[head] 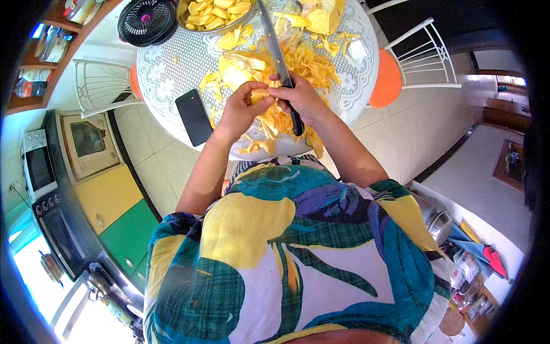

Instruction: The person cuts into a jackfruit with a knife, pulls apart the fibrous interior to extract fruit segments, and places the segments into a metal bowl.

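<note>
Between the thumb and fingers of my left hand (243,107) is a yellow jackfruit pod (259,95). My right hand (304,99) grips a long kitchen knife (275,45) with a black handle; its blade points away from me. The right thumb reaches over to the pod and meets it near the left fingertips. Beneath both hands lies a heap of stringy jackfruit fibres (311,64). Just beyond my left hand rests a cut jackfruit chunk (240,69). Farther off, a metal bowl (215,31) holds many yellow pods, and a larger jackfruit piece (327,17) sits at the back right.
A lace-patterned cloth covers the round table (159,64). A black smartphone (194,118) lies left of my left arm, and a black fan (146,21) stands at the back left. White metal chairs with orange seats flank the table, one chair (384,79) at right.
</note>
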The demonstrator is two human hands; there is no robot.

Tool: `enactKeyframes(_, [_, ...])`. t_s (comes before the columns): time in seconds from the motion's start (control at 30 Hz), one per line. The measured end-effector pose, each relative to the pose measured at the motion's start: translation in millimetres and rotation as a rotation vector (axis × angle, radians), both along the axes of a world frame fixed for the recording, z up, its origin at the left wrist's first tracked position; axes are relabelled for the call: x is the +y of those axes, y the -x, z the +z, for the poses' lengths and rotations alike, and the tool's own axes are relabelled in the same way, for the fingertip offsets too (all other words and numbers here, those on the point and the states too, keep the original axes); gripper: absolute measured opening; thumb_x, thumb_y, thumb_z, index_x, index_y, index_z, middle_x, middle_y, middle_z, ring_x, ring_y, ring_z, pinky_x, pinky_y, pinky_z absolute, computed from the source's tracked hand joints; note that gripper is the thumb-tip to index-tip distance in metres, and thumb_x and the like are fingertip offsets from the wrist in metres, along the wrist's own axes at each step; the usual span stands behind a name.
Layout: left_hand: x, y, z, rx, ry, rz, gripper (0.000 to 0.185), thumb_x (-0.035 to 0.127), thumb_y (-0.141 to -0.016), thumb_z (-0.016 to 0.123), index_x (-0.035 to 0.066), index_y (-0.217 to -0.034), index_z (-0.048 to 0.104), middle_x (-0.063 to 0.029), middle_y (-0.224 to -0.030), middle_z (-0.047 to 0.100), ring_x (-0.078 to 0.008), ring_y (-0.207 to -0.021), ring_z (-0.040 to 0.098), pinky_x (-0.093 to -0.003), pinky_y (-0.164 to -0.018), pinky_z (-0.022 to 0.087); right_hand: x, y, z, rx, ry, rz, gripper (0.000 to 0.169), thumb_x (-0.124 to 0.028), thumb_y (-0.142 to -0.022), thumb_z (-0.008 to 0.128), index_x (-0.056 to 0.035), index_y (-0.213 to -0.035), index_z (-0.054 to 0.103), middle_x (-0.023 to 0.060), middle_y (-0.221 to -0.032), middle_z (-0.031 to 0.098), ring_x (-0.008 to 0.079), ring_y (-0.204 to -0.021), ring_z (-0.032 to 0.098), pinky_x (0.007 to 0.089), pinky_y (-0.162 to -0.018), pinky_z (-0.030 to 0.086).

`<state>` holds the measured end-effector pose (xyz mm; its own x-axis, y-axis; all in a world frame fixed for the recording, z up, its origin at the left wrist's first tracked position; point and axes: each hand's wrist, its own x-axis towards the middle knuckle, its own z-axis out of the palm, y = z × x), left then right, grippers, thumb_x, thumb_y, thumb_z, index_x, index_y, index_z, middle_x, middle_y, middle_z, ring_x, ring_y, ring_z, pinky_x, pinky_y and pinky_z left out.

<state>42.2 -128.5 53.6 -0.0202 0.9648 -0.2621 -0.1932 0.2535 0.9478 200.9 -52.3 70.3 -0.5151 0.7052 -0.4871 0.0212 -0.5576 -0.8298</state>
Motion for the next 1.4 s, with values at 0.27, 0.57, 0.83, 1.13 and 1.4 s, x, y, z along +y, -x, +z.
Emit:
enactKeyframes(0.27, [-2,11,-6,-0.735,0.147,0.344,0.034,0.032,-0.093,0.061,0.011,-0.119,0.055,-0.0044,-0.109,0.062,-0.0143,-0.094,0.056,-0.0302,-0.083,0.044,-3,-5,1,-0.012,-0.024,-0.075,0.039,-0.005,-0.080,0.068,-0.0042,-0.115,0.051,0.0026,-0.070,0.055,0.0072,-0.050,0.047,0.0208,-0.043,0.035])
enactKeyframes(0.57, [0,36,-7,-0.836,0.200,0.420,0.033,0.033,-0.097,0.053,0.010,-0.121,0.054,-0.0060,-0.116,0.060,-0.0194,-0.100,0.056,-0.0308,-0.084,0.049,-3,-19,-33,-0.394,-0.343,-0.128,0.034,-0.017,-0.080,0.073,-0.0057,-0.105,0.053,-0.0007,-0.066,0.054,0.0062,-0.050,0.048,0.0209,-0.044,0.037])
enactKeyframes(0.83, [5,22,-20,-0.913,0.347,0.345,0.034,0.034,-0.096,0.055,0.007,-0.116,0.054,-0.0096,-0.108,0.062,-0.0211,-0.090,0.060,-0.0303,-0.084,0.053,0,-13,-43,-0.664,-0.637,0.047,0.036,-0.032,-0.076,0.076,-0.0043,-0.094,0.061,0.0066,-0.068,0.059,0.0132,-0.055,0.054,0.0291,-0.052,0.043])
enactKeyframes(1.13, [6,18,-13,-0.863,0.342,0.206,0.039,0.037,-0.099,0.047,0.006,-0.121,0.052,-0.0109,-0.114,0.062,-0.0205,-0.090,0.061,-0.0276,-0.071,0.052,0,-10,-15,-0.667,-0.660,0.181,0.037,-0.032,-0.075,0.077,-0.0009,-0.090,0.065,0.0105,-0.075,0.063,0.0193,-0.066,0.061,0.0309,-0.062,0.048])
enactKeyframes(1.4, [10,9,-14,-0.692,0.258,0.228,0.029,0.021,-0.096,0.057,0.008,-0.120,0.050,-0.0054,-0.106,0.062,-0.0163,-0.091,0.062,-0.0289,-0.076,0.052,-10,10,-5,-0.283,-0.391,0.048,0.038,-0.018,-0.069,0.078,-0.0020,-0.095,0.056,0.0090,-0.075,0.064,0.0181,-0.060,0.062,0.0298,-0.056,0.050])
